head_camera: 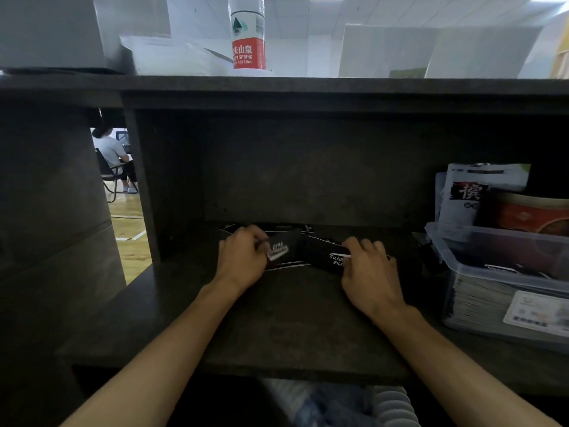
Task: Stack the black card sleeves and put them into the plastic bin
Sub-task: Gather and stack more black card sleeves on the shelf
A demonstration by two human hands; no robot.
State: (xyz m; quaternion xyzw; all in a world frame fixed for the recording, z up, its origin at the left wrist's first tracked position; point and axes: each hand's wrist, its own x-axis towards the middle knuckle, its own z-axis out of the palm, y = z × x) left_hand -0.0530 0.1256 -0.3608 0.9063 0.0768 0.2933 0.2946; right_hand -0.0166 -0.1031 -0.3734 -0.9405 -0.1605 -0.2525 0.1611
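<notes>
Black card sleeves [295,263] with white print lie scattered at the back of the dark desk, near the rear wall of the alcove. My left hand [243,257] grips one black sleeve [281,248], lifted and tilted above the pile. My right hand [369,269] pinches another black sleeve [331,258] by its right edge, low over the desk. The clear plastic bin [480,260] stands at the right, with black sleeves and a stack of cards inside.
A dark desk [292,328] sits inside a cubby with an overhead shelf [277,87]. A water bottle [248,35] stands on that shelf. Snack packets [474,192] and a red tin [532,217] stand behind the bin. A seated person [112,158] is visible far left.
</notes>
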